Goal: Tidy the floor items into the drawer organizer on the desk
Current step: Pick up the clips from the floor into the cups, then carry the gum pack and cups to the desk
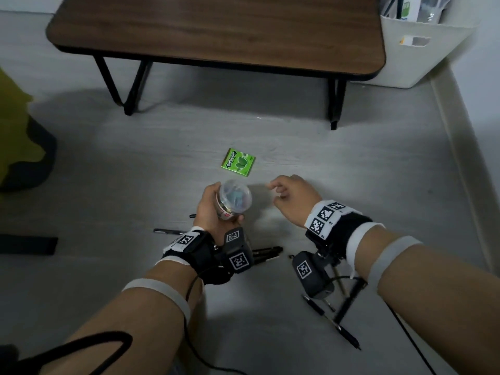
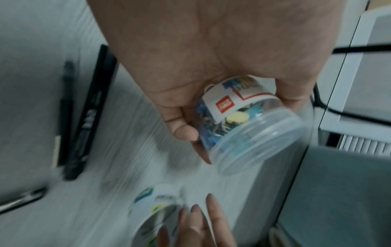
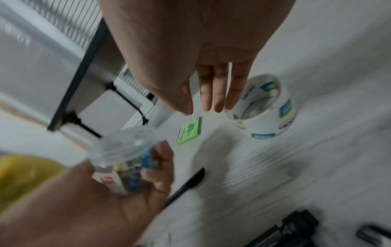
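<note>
Several items are on the floor [image 1: 135, 147] in front of the bench [image 1: 216, 31], so we judge we're early in the pick-up stage; no drawer organizer shows on the bench top from the head view, so we can't place the drop target. Our left hand [image 1: 209, 205] is curled round the clear jar [image 1: 234, 197], lid on, small mixed bits inside, held off the floor and tilted. Our right hand [image 1: 293, 197] holds nothing; its fingers look straight and apart in the right wrist view. It hovers just above the tape roll [image 3: 264, 107], which stands on the floor just beyond the fingertips [image 3: 217, 100], apparently not touching. Next move, as we read it: drop the right hand onto the roll and wrap it, then carry both to the bench. The roll is light and wide, so a grip across the rim should do. The green gum pack [image 1: 238, 165] lies flat, between the hands and the bench. Black pens [image 1: 332, 324] and what looks like a folded mini tripod [image 1: 266, 254] lie near our wrists, partly hidden by the wrist rigs.
</note>
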Motion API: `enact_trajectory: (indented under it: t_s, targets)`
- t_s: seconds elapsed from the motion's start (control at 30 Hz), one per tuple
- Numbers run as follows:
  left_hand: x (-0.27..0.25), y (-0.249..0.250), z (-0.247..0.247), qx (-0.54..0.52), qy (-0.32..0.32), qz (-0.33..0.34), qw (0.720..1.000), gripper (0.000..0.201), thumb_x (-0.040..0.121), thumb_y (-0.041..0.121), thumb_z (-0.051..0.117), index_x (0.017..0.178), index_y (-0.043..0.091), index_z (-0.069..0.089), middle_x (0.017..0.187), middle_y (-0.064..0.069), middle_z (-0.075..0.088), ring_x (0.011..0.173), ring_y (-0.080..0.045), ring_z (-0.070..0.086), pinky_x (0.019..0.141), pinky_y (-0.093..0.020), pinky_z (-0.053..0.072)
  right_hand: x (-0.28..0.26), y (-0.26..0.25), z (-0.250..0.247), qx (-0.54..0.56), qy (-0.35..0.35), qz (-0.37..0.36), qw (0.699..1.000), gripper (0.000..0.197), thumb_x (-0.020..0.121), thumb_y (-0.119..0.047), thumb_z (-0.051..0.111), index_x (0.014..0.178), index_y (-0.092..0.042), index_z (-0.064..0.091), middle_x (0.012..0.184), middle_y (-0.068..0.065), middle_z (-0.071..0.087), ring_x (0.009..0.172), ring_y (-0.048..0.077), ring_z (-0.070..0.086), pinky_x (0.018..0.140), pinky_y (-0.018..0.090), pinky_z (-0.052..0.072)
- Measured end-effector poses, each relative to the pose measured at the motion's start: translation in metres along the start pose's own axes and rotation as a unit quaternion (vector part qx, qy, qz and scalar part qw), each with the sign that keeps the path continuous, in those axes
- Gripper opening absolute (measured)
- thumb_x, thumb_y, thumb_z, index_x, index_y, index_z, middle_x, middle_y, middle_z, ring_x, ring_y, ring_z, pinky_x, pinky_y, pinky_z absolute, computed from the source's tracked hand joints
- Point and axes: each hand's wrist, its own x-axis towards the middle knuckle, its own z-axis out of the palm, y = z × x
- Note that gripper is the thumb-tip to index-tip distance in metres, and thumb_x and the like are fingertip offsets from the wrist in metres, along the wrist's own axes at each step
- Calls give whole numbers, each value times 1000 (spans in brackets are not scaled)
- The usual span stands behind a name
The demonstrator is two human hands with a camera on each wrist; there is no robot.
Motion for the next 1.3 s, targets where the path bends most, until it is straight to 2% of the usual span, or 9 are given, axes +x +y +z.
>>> enact_trajectory:
  t_s: [0.2,0.37,0.47,0.57,0.7,0.87,1.03,1.17,1.3]
  targets:
    - [7,40,-47,-81,-1,27,996,52,85,52,58,107,6,64,96,-13,64,74,-21,59,56,-27,50,55,-42,40,-184,-76,-47,979,64,87,-17,57,146,-30,36,159,8,20,146,31,23,114,46,35]
    - [18,55,-65,-88,-14,20,996,53,82,54,59,70,7,80,88,-11,67,72,-21,58,64,-28,44,97,-48,60,-267,-87,-31,959,93,87,-7,59,154,-41,5,165,6,-12,153,30,-8,123,46,13]
    - [22,62,-68,-99,-28,15,995,47,88,49,57,84,6,75,77,-10,71,71,-20,62,64,-29,49,111,-46,66,-282,-88,-9,955,88,89,-13,60,154,-42,8,164,10,-1,152,33,2,121,47,20]
    - [21,64,-69,-99,-29,-3,995,46,90,50,57,104,8,67,88,-12,73,81,-22,67,63,-29,56,110,-45,71,-311,-5,-40,950,67,87,-25,65,146,-29,34,143,16,35,133,35,32,100,47,43]
    - [21,57,-62,-79,-30,-16,996,57,88,54,57,124,10,62,112,-14,69,94,-24,67,72,-31,58,95,-44,69,-175,35,-12,984,64,71,-31,73,127,-20,43,121,14,51,113,35,46,93,42,45]
    - [15,42,-38,-15,-65,22,998,66,86,71,46,97,14,78,95,-6,71,82,-17,60,75,-28,44,48,-53,50,106,164,-11,981,59,70,-32,77,115,-24,40,112,-1,50,104,22,54,89,40,52]
    - [3,20,-4,24,-147,71,986,79,86,58,58,141,3,49,139,-23,55,121,-29,57,106,-43,44,7,-65,27,-25,111,-157,981,71,66,-35,77,126,-19,42,119,2,50,109,19,48,89,31,46]
    - [5,-3,11,43,-120,70,989,71,82,36,75,137,-2,49,123,-23,60,101,-29,66,81,-37,57,-12,-52,15,-35,77,-183,980,78,68,-38,79,133,-19,39,123,1,50,111,17,46,89,29,44]
    - [6,-18,10,55,-28,51,997,45,76,36,79,110,9,66,96,-9,70,88,-22,69,60,-25,57,-18,-4,1,17,93,-87,992,74,72,-55,73,131,-25,42,118,-1,51,110,19,51,93,37,47]
